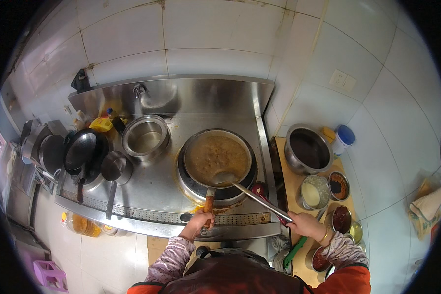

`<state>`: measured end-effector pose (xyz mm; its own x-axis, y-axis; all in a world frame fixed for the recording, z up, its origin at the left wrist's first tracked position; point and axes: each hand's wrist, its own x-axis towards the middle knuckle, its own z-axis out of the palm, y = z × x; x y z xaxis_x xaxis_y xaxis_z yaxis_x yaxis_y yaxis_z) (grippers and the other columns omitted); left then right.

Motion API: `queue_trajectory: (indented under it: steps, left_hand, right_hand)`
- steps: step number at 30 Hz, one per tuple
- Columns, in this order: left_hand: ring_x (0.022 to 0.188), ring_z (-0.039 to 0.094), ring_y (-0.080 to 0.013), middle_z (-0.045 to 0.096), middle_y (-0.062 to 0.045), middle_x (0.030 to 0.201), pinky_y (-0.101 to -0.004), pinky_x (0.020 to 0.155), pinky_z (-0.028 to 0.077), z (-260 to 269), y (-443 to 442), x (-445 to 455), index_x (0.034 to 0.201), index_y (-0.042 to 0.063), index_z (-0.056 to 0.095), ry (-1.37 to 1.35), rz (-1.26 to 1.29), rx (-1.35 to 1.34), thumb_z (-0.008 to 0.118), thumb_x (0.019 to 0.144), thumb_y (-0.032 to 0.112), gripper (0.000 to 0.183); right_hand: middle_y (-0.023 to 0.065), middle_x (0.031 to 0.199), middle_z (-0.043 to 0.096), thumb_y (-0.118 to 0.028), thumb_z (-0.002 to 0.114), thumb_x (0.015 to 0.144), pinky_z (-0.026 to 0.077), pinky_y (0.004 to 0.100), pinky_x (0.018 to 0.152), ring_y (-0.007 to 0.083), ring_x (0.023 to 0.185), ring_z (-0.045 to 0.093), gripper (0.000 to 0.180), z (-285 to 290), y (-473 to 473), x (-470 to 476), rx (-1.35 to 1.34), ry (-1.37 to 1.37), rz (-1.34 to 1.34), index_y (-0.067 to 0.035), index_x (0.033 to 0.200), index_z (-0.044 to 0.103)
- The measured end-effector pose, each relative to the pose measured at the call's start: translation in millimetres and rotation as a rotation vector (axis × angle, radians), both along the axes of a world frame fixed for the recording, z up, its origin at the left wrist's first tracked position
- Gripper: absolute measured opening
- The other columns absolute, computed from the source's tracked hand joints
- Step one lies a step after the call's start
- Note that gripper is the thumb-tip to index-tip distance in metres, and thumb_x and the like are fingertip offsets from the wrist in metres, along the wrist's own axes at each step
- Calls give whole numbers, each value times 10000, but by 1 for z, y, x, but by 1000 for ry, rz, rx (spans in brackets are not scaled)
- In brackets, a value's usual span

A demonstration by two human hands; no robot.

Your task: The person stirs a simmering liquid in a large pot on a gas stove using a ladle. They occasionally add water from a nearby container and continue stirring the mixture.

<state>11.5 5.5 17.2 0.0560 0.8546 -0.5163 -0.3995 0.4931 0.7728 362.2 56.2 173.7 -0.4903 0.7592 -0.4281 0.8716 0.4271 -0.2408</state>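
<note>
A wok [218, 158] full of bubbling brown liquid sits on the round burner of a stainless steel stove. My left hand [203, 221] is closed round the wok's wooden handle [209, 204] at the stove's front edge. In my right hand [304, 224] is the long metal handle of a ladle [225, 178]; its bowl lies at the front right of the liquid, partly under the surface. Beneath the ladle's handle, a red object [259, 189] rests on the stove beside the burner.
Left on the stove stand a steel pot [146, 141], a saucepan [116, 167] and black woks [81, 149]. At right, a wooden board [286, 180] holds a large pot [308, 149], several seasoning bowls and a green-handled tool [296, 251]. A wall tap [139, 90] is behind.
</note>
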Motion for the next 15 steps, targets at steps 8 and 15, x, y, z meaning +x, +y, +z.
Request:
queue_trajectory:
  steps: [8, 15]
  left_hand:
    - [452, 517, -184, 526, -74, 592, -287, 393, 420, 3, 2, 0, 778, 15, 499, 18, -28, -5, 520, 775, 73, 62]
    - [448, 510, -183, 521, -76, 589, -287, 397, 419, 2, 1, 0, 770, 15, 498, 10, -3, 1, 512, 782, 63, 51]
  right_hand:
    - [220, 721, 572, -200, 568, 780, 435, 481, 605, 403, 688, 561, 280, -60, 20, 6, 159, 146, 2, -23, 979, 477]
    - [221, 752, 582, -213, 558, 787, 447, 481, 619, 404, 707, 564, 278, -90, 30, -24, 198, 236, -15, -16, 972, 491]
